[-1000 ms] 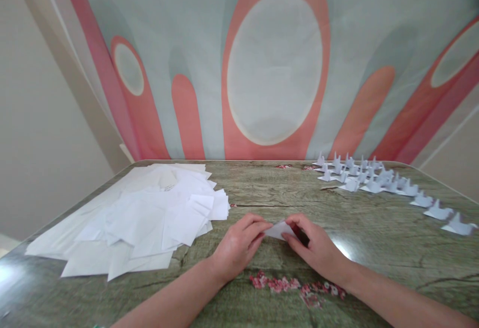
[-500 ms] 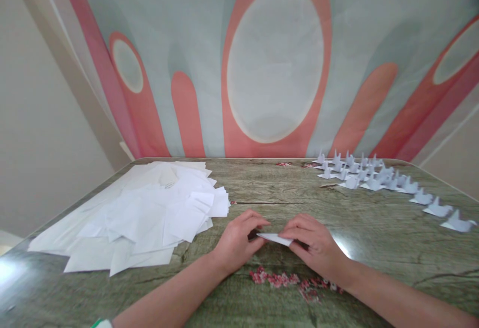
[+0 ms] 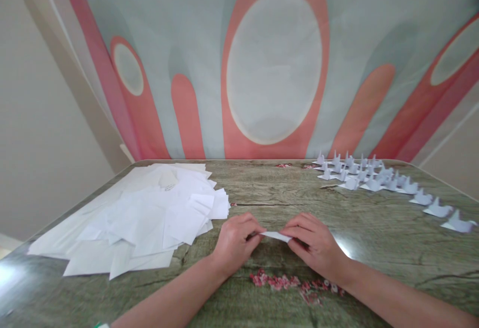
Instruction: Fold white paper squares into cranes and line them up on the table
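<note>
On the green table, left hand and right hand pinch a flat white folded paper.

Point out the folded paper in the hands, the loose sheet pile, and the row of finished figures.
folded paper (image 3: 276,236), head view, its flat middle between the hands
loose sheet pile (image 3: 149,218), head view, top sheets
finished figures (image 3: 368,175), head view, middle of the cluster

Table: glossy, wood-grain finish with glare spots. Folded piece, loose sheets and folded figures: matt white paper.
</note>
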